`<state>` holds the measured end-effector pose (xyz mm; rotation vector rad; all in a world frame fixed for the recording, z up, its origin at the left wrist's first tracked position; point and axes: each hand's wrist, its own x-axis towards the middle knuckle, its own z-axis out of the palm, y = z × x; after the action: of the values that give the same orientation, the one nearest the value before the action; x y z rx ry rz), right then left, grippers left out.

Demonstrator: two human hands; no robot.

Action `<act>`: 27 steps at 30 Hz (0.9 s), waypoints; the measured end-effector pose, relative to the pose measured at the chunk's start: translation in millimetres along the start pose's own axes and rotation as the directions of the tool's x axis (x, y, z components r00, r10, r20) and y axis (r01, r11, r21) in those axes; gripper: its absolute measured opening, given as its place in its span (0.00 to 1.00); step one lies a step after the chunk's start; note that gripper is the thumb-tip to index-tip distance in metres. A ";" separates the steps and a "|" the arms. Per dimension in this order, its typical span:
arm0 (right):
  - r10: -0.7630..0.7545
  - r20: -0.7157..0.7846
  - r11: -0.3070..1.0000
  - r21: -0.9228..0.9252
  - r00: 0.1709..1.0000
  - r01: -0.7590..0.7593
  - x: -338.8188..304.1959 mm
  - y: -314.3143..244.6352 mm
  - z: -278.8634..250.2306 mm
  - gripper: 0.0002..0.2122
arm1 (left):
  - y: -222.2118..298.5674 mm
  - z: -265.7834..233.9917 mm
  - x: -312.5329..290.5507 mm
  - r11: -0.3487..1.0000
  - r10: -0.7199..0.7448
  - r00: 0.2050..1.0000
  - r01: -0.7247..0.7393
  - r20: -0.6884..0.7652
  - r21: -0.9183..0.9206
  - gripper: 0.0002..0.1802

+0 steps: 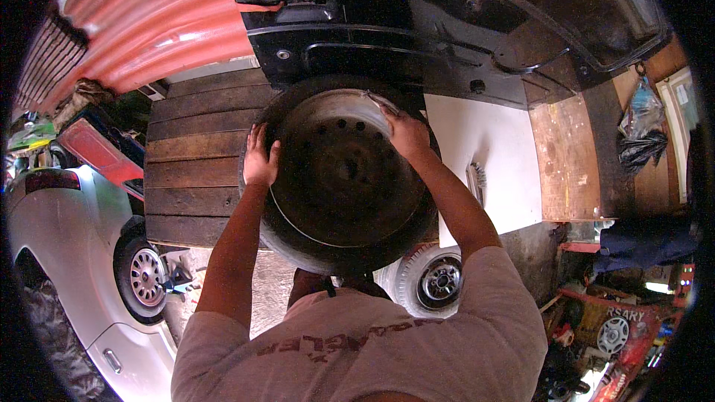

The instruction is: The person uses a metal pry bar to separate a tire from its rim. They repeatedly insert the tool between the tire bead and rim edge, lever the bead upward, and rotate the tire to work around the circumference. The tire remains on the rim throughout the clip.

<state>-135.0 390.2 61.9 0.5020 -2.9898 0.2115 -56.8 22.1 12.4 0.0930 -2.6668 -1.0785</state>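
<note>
A car wheel (346, 201) with a dark, dirty steel rim and a black tyre lies in front of me on a wooden plank bench. Its rim is paler and rubbed bright along the far inner edge. My left hand (260, 158) rests on the tyre's left side, fingers spread. At the rim's far right edge is my right hand (406, 132), its fingers bent and closed against the metal. A thin, pale bit shows by those fingertips, too small to name. On a white board (510, 164) to the right lies a brush (476, 182).
A large black car panel (357, 22) stands behind the wheel. Bare bench planks (201, 152) extend left. Another wheel (430, 281) is below the bench. A silver car (112, 275) stands left, red corrugated sheeting (164, 22) far left. Cluttered parts and a wheel cover (614, 336) lie right.
</note>
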 end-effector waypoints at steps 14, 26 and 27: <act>-0.107 0.041 0.985 -0.128 0.993 0.111 10.5 -5.0 -20.2 0.21 | 6.7 -2.5 -0.5 0.998 -0.055 0.998 0.055 -0.009 0.031 0.33; -0.148 0.047 0.976 -0.156 0.988 0.153 8.7 5.0 -15.5 0.26 | 5.3 2.1 -3.2 0.998 -0.057 0.998 0.058 -0.029 0.013 0.32; -0.118 0.114 0.982 -0.132 0.986 0.133 12.1 -4.5 -20.9 0.27 | 7.0 -2.1 -4.1 0.997 -0.070 0.997 0.070 -0.022 0.019 0.32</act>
<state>-143.3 385.4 84.6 0.7037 -3.0315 -0.0355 -52.0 26.3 17.7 0.2020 -2.6743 -1.0656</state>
